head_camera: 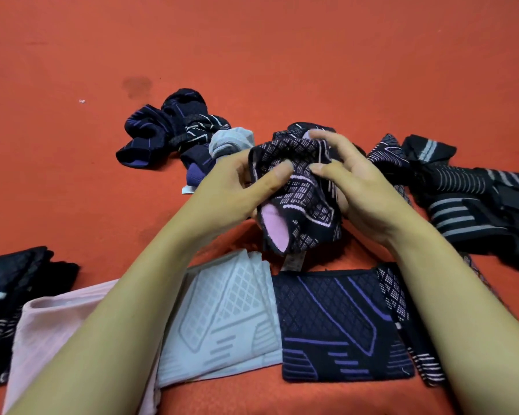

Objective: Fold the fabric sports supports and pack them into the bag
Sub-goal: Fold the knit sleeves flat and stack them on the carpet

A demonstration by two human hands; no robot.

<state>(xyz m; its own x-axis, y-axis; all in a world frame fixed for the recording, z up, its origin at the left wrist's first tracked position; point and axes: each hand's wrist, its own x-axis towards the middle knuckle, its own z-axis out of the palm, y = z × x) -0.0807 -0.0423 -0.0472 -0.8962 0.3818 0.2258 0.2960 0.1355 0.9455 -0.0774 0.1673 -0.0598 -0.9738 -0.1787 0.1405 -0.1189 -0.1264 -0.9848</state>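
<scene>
Both hands hold a navy support with a pink pattern and pink lining [303,202] above the orange surface, at mid-frame. My left hand [240,187] grips its left side with the thumb pressed on the front. My right hand [348,181] grips its right side, fingers curled over the top. Below lie flat folded supports: a navy one with purple lines [336,324], a light grey one [228,319], a pale pink one [51,330] and a navy one with white marks [9,298] at the left edge. No bag is in view.
A heap of unfolded navy and grey supports [174,133] lies beyond my left hand. Black supports with grey stripes [468,190] are piled at the right. The orange surface [252,49] stretches bare far behind them.
</scene>
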